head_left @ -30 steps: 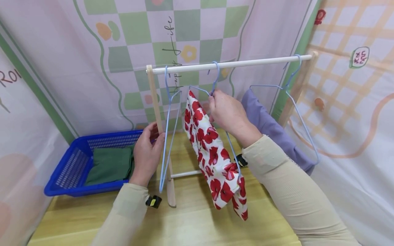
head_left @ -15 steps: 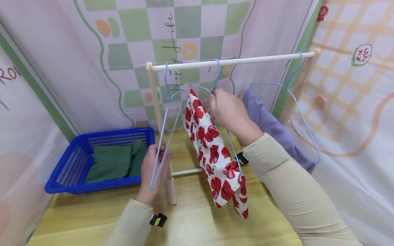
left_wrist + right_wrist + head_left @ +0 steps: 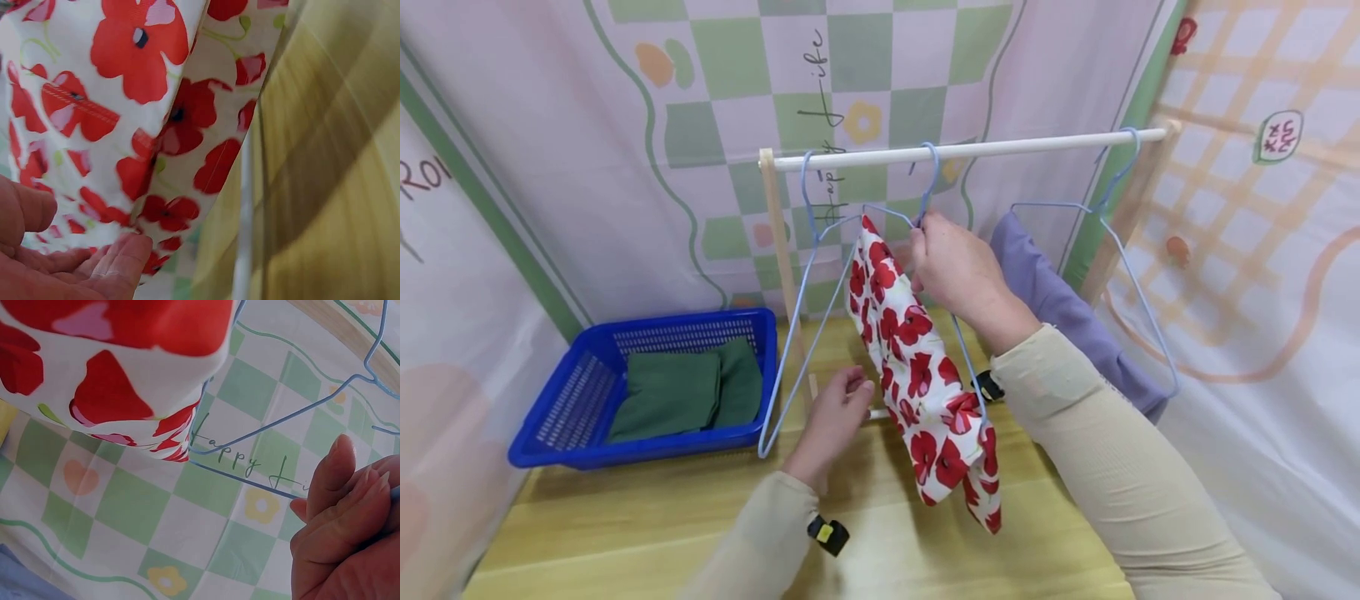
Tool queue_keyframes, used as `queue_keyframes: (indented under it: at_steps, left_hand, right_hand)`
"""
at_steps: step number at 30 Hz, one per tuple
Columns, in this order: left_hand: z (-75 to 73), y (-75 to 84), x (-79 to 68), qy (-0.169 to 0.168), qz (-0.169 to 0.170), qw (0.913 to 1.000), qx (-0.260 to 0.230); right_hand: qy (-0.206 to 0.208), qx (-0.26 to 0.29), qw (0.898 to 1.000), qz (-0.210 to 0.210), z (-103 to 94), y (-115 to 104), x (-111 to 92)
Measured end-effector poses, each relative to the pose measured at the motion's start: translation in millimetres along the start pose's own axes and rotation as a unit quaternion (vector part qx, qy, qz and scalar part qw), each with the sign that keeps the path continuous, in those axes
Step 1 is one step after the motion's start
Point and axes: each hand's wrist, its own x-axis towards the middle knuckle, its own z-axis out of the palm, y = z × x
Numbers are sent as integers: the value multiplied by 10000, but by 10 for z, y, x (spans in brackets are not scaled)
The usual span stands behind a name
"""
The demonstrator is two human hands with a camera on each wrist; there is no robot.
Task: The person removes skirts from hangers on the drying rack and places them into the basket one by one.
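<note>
My right hand (image 3: 962, 271) grips a blue wire hanger (image 3: 936, 171) just below its hook, which sits over the white rail (image 3: 1030, 148). In the right wrist view, the fingers (image 3: 340, 525) curl round the wire. A white cloth with red flowers (image 3: 917, 367) hangs folded over this hanger, its lower end drooping. My left hand (image 3: 835, 421) is left of the cloth at mid-height, holding nothing. Its fingers (image 3: 119, 269) are extended and loose, close beside the cloth in the left wrist view. A bare blue hanger (image 3: 792, 329) hangs tilted near the left forearm.
The wooden rack (image 3: 778, 225) stands on a wood-grain table (image 3: 625, 533). At the right, a third hanger (image 3: 1138, 292) bears a purple cloth (image 3: 1052, 292). A blue basket (image 3: 568, 408) with folded green cloth (image 3: 670, 392) stands at the left. Patterned curtains enclose the back and sides.
My left hand has left the rack's left post and moved right, past the bare hanger, toward the flowered cloth. That hanger has swung. The right hand keeps its grip in place.
</note>
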Motion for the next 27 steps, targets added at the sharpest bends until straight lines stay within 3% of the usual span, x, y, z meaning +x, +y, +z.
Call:
queue_keyframes:
  at_steps: [3,6,13,18,27]
  left_hand:
    - [112,-34,87,-78,-428,9970,-645]
    - [201,-59,164,-94,-781,9881,-1324]
    - [321,-107,276,-27,-1497,9533,-2622]
    - [348,-110,307,-52,-1697,9305,-3245]
    - [386,-83,363,134,-1804,9044,-3864]
  right_hand:
    - [-3,14,10000,1,8,8,2]
    - [4,26,10000,-19,17,15,6]
    - [-17,28,10000,-4,21,21,14]
    - [-37,8,10000,15,6,12,17]
    - [-22,52,10000,-19,6,40,18]
